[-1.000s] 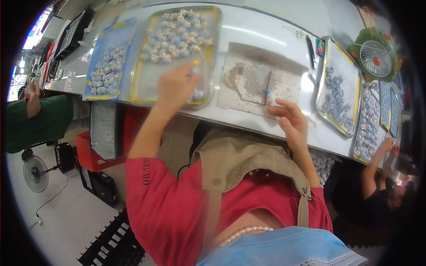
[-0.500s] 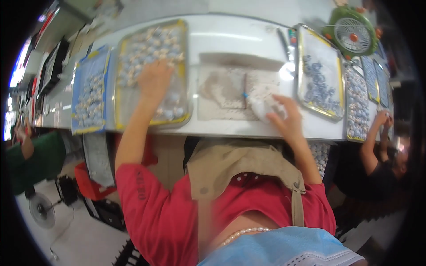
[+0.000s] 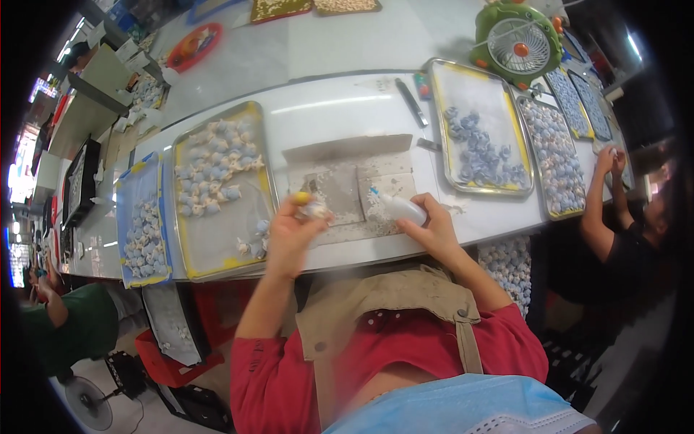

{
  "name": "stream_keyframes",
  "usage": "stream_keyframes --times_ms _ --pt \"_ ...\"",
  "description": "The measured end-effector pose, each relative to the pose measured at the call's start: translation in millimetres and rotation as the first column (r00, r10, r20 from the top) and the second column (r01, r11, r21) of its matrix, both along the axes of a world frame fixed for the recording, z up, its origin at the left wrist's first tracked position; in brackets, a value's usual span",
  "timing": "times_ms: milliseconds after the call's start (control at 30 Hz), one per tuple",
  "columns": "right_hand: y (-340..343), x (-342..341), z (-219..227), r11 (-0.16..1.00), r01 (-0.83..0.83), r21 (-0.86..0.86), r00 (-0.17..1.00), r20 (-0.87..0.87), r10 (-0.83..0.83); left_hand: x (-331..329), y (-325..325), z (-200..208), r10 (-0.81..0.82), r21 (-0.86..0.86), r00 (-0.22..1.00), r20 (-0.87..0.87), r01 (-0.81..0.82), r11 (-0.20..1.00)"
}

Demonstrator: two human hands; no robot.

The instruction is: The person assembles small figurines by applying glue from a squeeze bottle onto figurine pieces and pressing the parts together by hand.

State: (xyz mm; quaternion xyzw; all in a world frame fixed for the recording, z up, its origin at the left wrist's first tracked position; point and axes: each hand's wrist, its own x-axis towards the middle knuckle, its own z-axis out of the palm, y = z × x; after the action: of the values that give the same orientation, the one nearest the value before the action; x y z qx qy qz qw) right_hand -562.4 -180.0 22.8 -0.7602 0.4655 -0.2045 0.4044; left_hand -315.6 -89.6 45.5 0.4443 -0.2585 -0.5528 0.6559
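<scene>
My left hand is raised at the near edge of the worktable, thumb and fingers pinching a small pale figurine piece, blurred by motion. A yellow covering shows on one of its fingertips. In my right hand lies a white squeeze bottle, its blue tip pointing left toward the piece but apart from it. Beneath both is a stained, opened-out cardboard sheet. Left of it stands a metal tray with yellow-taped edges, holding many small blue-and-cream figurine pieces.
A blue-lined tray of similar pieces stands far left. On the right are a tray of grey-blue parts, a filled tray and a green fan. A cutter knife lies behind the cardboard. A co-worker's hands work at the right.
My left hand has left the tray and come right with a piece, over the cardboard's near-left corner. My right hand has shifted slightly left, still holding the bottle. The view has tilted up.
</scene>
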Motion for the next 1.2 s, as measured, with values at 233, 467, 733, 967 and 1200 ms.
stream_keyframes --times_ms 233,467,733,967,1200 --pt "-4 -4 7 0.877 0.031 0.48 0.804 0.508 -0.307 -62 -10 -14 -0.301 0.084 0.862 -0.409 0.364 0.927" --pt "8 -17 20 0.896 0.096 0.434 0.756 0.554 -0.349 -61 -7 -11 -0.224 0.091 0.96 -0.166 0.241 0.966" --pt "13 -17 48 0.991 0.113 -0.073 0.941 0.328 -0.083 -66 -1 -15 -0.148 0.132 0.989 0.03 0.143 0.981" --pt "8 -9 56 0.927 0.081 -0.366 0.979 0.204 -0.006 -65 -1 -16 -0.144 0.161 0.988 0.05 0.135 0.978" --pt "5 0 60 0.886 -0.012 -0.463 0.988 0.132 0.083 -62 -2 -15 -0.179 0.185 0.983 0.052 0.166 0.968"
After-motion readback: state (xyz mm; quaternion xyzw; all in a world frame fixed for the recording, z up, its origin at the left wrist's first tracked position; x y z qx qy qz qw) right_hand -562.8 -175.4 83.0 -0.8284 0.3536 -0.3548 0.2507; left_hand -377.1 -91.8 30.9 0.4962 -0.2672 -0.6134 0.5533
